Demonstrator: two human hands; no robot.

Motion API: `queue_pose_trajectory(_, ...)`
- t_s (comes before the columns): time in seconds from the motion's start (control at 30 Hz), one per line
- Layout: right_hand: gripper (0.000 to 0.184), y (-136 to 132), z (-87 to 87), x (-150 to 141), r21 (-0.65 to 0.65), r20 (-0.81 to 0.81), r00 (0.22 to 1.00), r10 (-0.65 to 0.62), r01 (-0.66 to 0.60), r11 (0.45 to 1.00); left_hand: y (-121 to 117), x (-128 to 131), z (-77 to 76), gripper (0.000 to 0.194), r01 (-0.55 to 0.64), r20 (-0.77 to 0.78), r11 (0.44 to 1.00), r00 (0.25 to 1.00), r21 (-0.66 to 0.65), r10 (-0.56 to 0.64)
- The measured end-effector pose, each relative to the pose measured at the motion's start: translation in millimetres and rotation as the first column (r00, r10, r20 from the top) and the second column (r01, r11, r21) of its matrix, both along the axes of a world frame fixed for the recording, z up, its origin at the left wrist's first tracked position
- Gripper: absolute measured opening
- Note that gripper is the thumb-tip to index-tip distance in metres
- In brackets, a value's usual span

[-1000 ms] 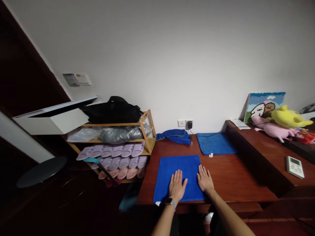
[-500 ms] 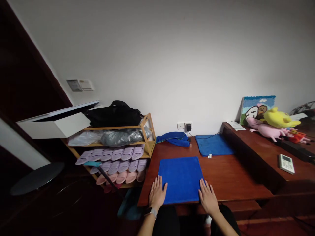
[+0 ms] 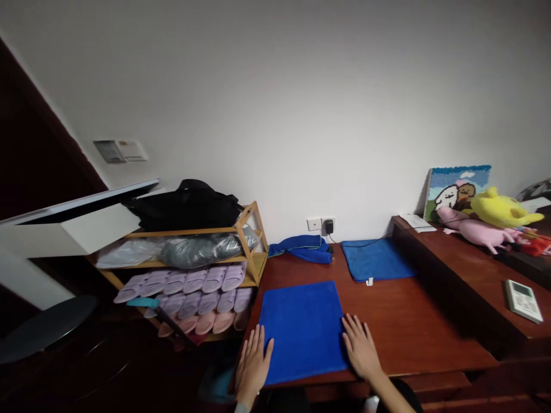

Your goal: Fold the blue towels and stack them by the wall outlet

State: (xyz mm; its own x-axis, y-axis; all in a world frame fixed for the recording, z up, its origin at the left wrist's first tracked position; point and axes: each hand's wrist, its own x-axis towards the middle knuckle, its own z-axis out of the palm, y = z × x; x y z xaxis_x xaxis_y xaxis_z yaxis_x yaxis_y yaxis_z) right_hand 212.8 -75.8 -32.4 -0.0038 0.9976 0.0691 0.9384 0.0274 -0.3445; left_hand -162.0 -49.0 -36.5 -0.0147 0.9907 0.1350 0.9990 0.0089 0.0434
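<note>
A bright blue towel (image 3: pixel 301 330) lies flat near the front edge of a dark red wooden table (image 3: pixel 404 327). My left hand (image 3: pixel 252 367) rests at the towel's front left corner, fingers stretched out flat. My right hand (image 3: pixel 360 348) lies open at the towel's right edge, fingers spread and touching the cloth. Neither hand holds anything.
A second blue towel (image 3: pixel 376 259) lies flat at the back, a crumpled blue cloth (image 3: pixel 301 248) beside it under a wall socket (image 3: pixel 321 223). A wooden rack with slippers (image 3: pixel 193 287) stands left. A raised shelf on the right holds plush toys (image 3: pixel 491 221) and a white remote (image 3: pixel 523 300).
Both hands slid apart from the towel's middle to its left and right edges, then drew back toward the front corners. The view shifted slightly.
</note>
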Motion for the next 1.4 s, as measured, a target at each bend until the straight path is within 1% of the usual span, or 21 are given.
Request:
queue_pose_trajectory(0.07,0.058,34.4,10.6,29.9,0.037,0.034,0.997,-0.065,0.064,0.997,0.0,-2.7,-3.0,0.073,0.008,0.0,1.0,1.0,-0.002,-0.008)
queue_pose_trajectory(0.17,0.058,97.5,27.1,76.6,0.06,0.126,0.974,-0.186,0.179,0.982,0.9,-5.0,-5.3,0.072,0.027,-0.008,1.0,1.0,-0.008,-0.027)
queue_pose_trajectory(0.2,0.058,117.7,30.1,89.5,0.051,0.157,0.966,-0.206,0.2,0.978,1.2,-5.9,-6.2,0.072,0.034,-0.01,0.999,0.999,-0.013,-0.034)
queue_pose_trajectory(0.27,0.059,151.0,30.5,108.2,0.0,0.207,0.958,-0.199,0.204,0.979,1.3,-8.5,-9.2,0.072,0.035,-0.009,0.999,0.999,-0.02,-0.035)
queue_pose_trajectory(0.33,0.06,171.5,24.3,117.5,-0.063,0.231,0.957,-0.175,0.194,0.979,1.1,-11.8,-13.8,0.07,0.036,0.002,0.999,0.999,-0.007,-0.036)
queue_pose_trajectory(0.37,0.06,176.5,19.8,119.1,-0.081,0.237,0.956,-0.174,0.198,0.977,0.9,-13.4,-16.2,0.069,0.038,0.009,0.999,0.999,0.011,-0.039)
queue_pose_trajectory(0.43,0.061,177.2,10.1,117.8,-0.08,0.242,0.951,-0.192,0.217,0.973,0.9,-15.9,-20.3,0.067,0.058,0.014,0.997,0.998,0.051,-0.059)
queue_pose_trajectory(0.5,0.062,167.4,2.5,112.9,-0.054,0.242,0.949,-0.202,0.222,0.974,1.5,-16.7,-21.8,0.067,0.072,0.006,0.995,0.997,0.07,-0.073)
queue_pose_trajectory(0.6,0.064,138.3,-2.7,101.8,-0.033,0.225,0.957,-0.184,0.197,0.98,2.8,-14.6,-17.9,0.067,0.074,-0.018,0.997,0.997,0.038,-0.073)
queue_pose_trajectory(0.7,0.065,100.0,-3.9,87.7,-0.02,0.202,0.963,-0.177,0.185,0.983,3.5,-10.5,-10.1,0.067,0.07,-0.039,0.998,0.997,0.004,-0.07)
queue_pose_trajectory(0.83,0.065,51.5,-5.0,67.9,0.0,0.188,0.964,-0.19,0.194,0.981,4.2,-7.4,-1.1,0.067,0.043,-0.059,0.999,0.997,-0.011,-0.044)
queue_pose_trajectory(1.0,0.065,9.5,-4.5,49.8,0.018,0.183,0.962,-0.205,0.205,0.979,5.9,-8.0,7.1,0.067,0.028,-0.073,1.0,0.997,-0.011,-0.029)
queue_pose_trajectory(1.07,0.065,-3.8,-6.3,45.2,0.021,0.188,0.959,-0.212,0.212,0.977,2.3,-8.8,10.6,0.066,0.058,-0.049,0.998,0.997,0.024,-0.057)
queue_pose_trajectory(1.13,0.065,-16.8,-10.9,41.5,0.038,0.194,0.957,-0.214,0.211,0.977,-7.2,-10.4,13.6,0.063,0.135,-0.006,0.986,0.991,0.103,-0.135)
queue_pose_trajectory(1.2,0.066,-29.3,-17.2,38.4,0.068,0.204,0.955,-0.216,0.207,0.976,-23.0,-13.2,14.9,0.058,0.234,0.04,0.952,0.968,0.195,-0.246)
queue_pose_trajectory(1.27,0.066,-40.9,-23.3,35.4,0.096,0.215,0.951,-0.224,0.207,0.974,-42.6,-17.7,13.2,0.053,0.31,0.079,0.915,0.937,0.257,-0.34)
queue_pose_trajectory(1.33,0.066,-50.9,-28.0,32.4,0.114,0.22,0.948,-0.229,0.209,0.971,-62.1,-24.4,8.5,0.05,0.328,0.115,0.901,0.921,0.283,-0.371)
queue_pose_trajectory(1.4,0.067,-59.4,-31.6,29.2,0.121,0.219,0.949,-0.229,0.206,0.971,-77.8,-33.3,1.2,0.049,0.301,0.153,0.908,0.922,0.292,-0.355)
